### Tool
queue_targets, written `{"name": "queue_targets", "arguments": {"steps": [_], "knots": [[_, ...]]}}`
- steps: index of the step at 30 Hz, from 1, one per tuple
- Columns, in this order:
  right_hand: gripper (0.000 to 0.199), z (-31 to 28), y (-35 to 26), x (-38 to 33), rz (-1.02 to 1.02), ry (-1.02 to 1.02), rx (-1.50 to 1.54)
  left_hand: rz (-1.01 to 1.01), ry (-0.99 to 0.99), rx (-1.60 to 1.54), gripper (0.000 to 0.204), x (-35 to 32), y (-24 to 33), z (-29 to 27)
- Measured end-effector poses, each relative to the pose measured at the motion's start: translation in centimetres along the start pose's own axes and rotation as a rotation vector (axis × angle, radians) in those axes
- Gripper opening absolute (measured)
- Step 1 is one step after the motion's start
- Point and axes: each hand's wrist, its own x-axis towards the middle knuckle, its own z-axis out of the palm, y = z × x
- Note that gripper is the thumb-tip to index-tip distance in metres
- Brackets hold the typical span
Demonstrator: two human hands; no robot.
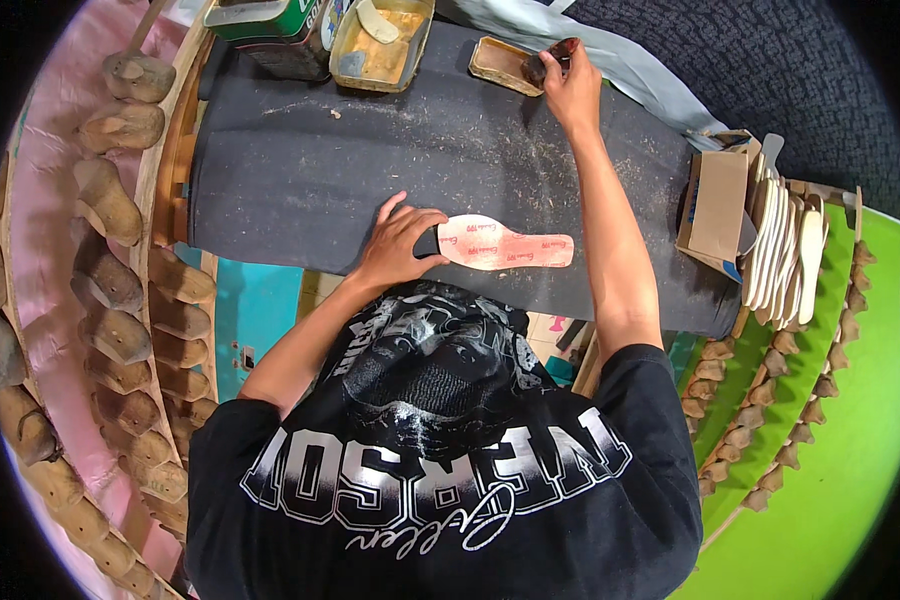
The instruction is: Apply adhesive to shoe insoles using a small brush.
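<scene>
A pale pink shoe insole [510, 246] with red print lies flat on the dark cloth-covered table, its narrow end to the right. My left hand [405, 243] pinches its wide left end between thumb and fingers. At the far side of the table, my right hand [573, 88] grips a dark, rounded object [537, 70] with a reddish top. Its exact kind does not show. It is held at the right end of a small shallow tray [490, 62], and my fingers partly cover it.
A larger worn tray [345, 76] with a pale curved piece inside stands beside a green tin [265, 30] at the far left. On the right, a cardboard box [712, 205] sits by a row of pale insoles [785, 245]. Shoe lasts [118, 335] line racks on both sides.
</scene>
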Motion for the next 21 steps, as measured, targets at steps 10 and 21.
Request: {"name": "queue_targets", "arguments": {"steps": [10,21], "knots": [[0.022,-1.2,-1.0,0.3,0.034,-0.032,-0.016,-0.005,-0.013,0.005,0.064,0.1,0.3,-0.1],[0.018,-7.6,-6.9,-7.4,0.119,0.228,0.222,-0.011,-0.005,0.025,0.065,0.2,0.5,-0.3]]}}
